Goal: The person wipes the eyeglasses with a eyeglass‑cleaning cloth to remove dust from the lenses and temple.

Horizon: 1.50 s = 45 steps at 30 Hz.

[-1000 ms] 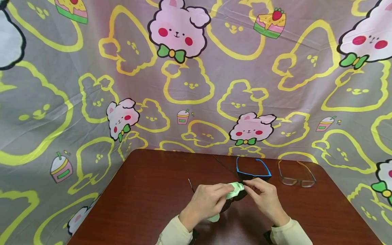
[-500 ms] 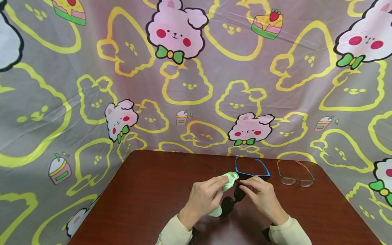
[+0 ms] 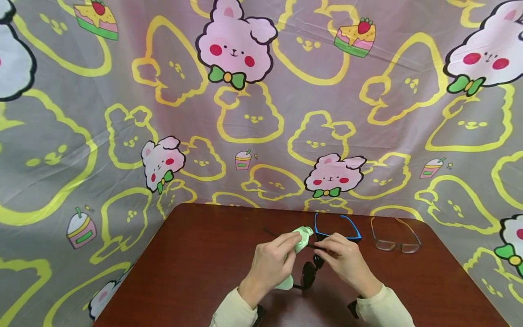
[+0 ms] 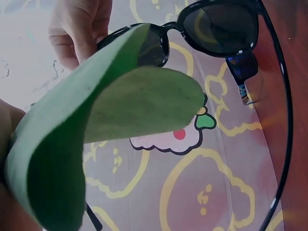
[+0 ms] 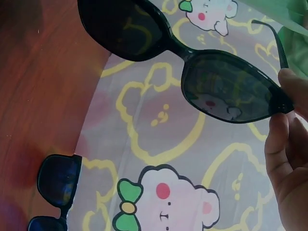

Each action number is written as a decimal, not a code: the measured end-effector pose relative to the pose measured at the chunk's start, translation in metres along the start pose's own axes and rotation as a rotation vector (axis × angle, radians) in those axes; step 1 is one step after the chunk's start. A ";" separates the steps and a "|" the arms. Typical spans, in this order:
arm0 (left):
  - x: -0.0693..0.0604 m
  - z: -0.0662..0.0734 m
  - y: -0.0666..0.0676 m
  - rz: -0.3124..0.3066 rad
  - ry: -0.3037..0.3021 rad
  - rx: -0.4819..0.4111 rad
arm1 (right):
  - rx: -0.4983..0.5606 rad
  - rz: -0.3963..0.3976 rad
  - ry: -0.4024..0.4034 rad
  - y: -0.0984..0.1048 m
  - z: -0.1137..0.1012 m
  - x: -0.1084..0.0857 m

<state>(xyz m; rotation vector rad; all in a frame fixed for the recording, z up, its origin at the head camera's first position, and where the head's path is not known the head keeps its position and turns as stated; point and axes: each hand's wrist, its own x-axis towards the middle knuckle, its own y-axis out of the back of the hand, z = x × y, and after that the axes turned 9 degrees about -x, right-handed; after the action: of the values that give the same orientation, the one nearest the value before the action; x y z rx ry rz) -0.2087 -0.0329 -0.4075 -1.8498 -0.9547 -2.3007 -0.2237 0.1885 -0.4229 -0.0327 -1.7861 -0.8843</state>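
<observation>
A pair of black sunglasses (image 3: 308, 275) is held up off the table by my right hand (image 3: 346, 261), whose thumb and fingers pinch the outer corner of the frame. In the right wrist view both dark lenses (image 5: 226, 86) show, one temple arm stretching past the fingertips. My left hand (image 3: 270, 263) grips a bunched light green cloth (image 3: 302, 239); a lower flap of it hangs out below the palm. The left wrist view shows the cloth (image 4: 144, 103) folded over in front of part of one lens, and I cannot tell whether they touch.
Blue-framed glasses (image 3: 357, 237) with dark lenses lie beyond the hands, arms spread toward the back. To their right are clear glasses (image 3: 386, 245) with orange-brown arms. A brown wooden table (image 3: 196, 254) meets a patterned cloth backdrop (image 3: 253, 113) at its far edge.
The cloth has drawn leftward, away from my right fingertips. The sunglasses have turned, so their lenses are now seen more edge-on from the head. Both hands keep their hold.
</observation>
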 end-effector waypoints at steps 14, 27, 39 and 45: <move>-0.005 0.000 -0.005 -0.181 0.069 0.088 | -0.022 -0.060 0.064 0.001 0.000 0.008; -0.006 0.000 -0.008 -0.295 0.008 0.161 | -0.042 -0.101 0.114 0.000 -0.002 0.010; -0.008 -0.003 -0.013 -0.220 -0.086 0.237 | -0.040 -0.117 0.121 0.000 -0.004 0.010; -0.006 -0.004 -0.012 -0.225 -0.104 0.253 | -0.026 -0.143 0.098 0.000 -0.005 0.008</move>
<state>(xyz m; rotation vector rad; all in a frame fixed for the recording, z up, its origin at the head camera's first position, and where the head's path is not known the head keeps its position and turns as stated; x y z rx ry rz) -0.2152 -0.0266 -0.4185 -1.8543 -1.4611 -2.0869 -0.2231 0.1825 -0.4156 0.1205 -1.7016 -0.9943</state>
